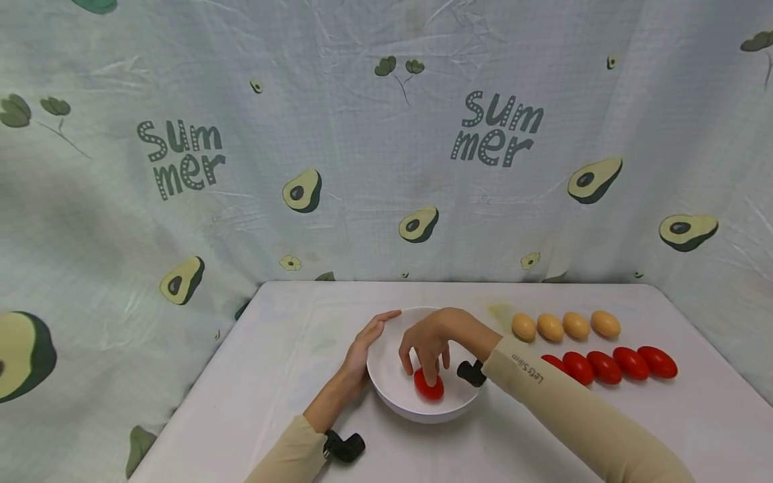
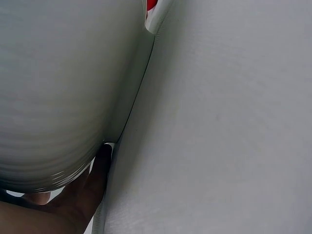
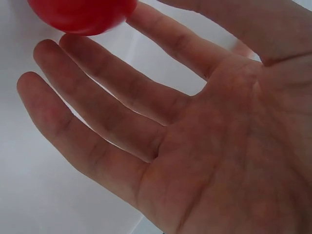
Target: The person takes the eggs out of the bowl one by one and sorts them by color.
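A white bowl (image 1: 423,417) stands on the table, and its outer wall fills the left side of the left wrist view. My left hand (image 1: 356,355) holds the bowl from its left side, fingers reaching along the rim. Inside the bowl lies a glossy red egg-shaped piece (image 1: 430,389). My right hand (image 1: 431,339) reaches down into the bowl and holds this piece with thumb and index finger; the thumb tip is out of frame in the right wrist view. There the red piece (image 3: 85,17) shows at the top edge, with the other fingers (image 3: 105,109) spread out.
Several yellow egg-shaped pieces (image 1: 550,327) form a row at the back right of the white table (image 1: 290,335). In front of them is a row of several red egg-shaped pieces (image 1: 605,367), partly hidden by the right sleeve. A curtain with avocado prints (image 1: 362,201) hangs behind.
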A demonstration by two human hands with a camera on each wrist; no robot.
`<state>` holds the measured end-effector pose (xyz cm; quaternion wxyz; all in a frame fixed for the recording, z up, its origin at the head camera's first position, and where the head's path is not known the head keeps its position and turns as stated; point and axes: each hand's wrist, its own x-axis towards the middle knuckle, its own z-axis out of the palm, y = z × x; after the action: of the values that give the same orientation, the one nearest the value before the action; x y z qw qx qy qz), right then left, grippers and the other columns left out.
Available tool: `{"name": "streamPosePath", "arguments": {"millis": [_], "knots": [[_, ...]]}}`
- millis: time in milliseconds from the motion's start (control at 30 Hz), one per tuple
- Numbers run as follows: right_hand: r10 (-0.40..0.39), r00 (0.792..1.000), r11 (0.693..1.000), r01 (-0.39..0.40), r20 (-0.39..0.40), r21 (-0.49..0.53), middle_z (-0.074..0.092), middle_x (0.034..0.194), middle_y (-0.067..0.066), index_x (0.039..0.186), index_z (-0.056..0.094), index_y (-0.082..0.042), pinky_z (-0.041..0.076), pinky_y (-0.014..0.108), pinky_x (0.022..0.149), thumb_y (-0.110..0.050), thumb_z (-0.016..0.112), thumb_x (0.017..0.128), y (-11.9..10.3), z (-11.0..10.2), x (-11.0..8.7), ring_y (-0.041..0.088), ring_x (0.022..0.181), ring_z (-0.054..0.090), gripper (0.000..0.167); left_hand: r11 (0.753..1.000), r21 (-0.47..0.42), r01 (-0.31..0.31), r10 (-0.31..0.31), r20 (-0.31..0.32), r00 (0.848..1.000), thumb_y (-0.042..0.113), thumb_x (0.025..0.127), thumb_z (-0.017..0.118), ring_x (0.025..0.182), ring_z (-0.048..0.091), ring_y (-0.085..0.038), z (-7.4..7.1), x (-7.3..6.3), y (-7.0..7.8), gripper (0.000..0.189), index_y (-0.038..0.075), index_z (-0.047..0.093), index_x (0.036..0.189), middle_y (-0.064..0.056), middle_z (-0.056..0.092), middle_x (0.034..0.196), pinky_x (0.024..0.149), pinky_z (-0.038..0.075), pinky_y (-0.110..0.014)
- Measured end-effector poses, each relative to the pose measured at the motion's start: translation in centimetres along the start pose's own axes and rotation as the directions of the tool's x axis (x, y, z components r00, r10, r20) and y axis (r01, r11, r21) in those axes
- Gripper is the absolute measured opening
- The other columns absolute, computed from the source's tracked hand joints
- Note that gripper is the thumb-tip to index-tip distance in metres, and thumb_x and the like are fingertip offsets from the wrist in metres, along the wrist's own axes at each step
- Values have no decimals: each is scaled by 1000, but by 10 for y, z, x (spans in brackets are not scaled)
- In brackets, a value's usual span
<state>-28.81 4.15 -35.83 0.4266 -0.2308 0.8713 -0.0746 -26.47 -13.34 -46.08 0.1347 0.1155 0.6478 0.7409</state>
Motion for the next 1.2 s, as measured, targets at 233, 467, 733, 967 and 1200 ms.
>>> {"name": "streamPosePath", "arguments": {"millis": [233, 467, 733, 967, 1200], "knots": [[5, 1000, 1000, -5, 30, -10, 68, 101, 3, 100, 72, -25, 64, 42, 88, -10, 82, 85, 2, -2, 0, 20, 87, 73, 23, 1000, 18, 4, -4, -6, 1000, 38, 111, 31, 144, 46, -23, 0, -1, 1, 49, 21, 50, 152, -4, 43, 161, 103, 48, -19], [8, 998, 999, -10, -60, -32, 65, 107, 0, 102, 72, -26, 64, 42, 88, -7, 83, 84, 3, -3, 1, 20, 90, 70, 28, 1000, 27, -4, 4, 3, 1000, 38, 111, 31, 147, 43, -28, 0, 0, 0, 49, 20, 49, 152, -7, 41, 163, 104, 48, -18], [21, 999, 999, -20, -41, 26, 63, 109, 2, 104, 70, -27, 65, 45, 84, -12, 84, 84, 2, -2, 5, 22, 91, 72, 29, 1000, 23, 6, -5, -8, 1000, 39, 110, 32, 144, 47, -23, 0, 0, -1, 48, 21, 50, 151, -6, 42, 162, 103, 48, -18], [13, 1000, 999, -13, -12, 42, 61, 108, 3, 108, 67, -24, 64, 46, 86, -8, 81, 86, 2, 0, 8, 22, 90, 71, 30, 1000, 23, 6, -6, -2, 1000, 39, 110, 32, 146, 45, -24, 1, 0, -1, 50, 20, 49, 153, -6, 41, 164, 104, 47, -18], [-21, 998, 999, 23, -51, 36, 60, 110, 1, 107, 67, -25, 65, 43, 86, -4, 79, 86, 3, 1, 5, 22, 93, 68, 33, 1000, 15, 0, 0, -11, 1000, 40, 109, 34, 149, 42, -25, 0, 2, -2, 50, 18, 50, 152, -2, 40, 164, 113, 42, -24]]}}
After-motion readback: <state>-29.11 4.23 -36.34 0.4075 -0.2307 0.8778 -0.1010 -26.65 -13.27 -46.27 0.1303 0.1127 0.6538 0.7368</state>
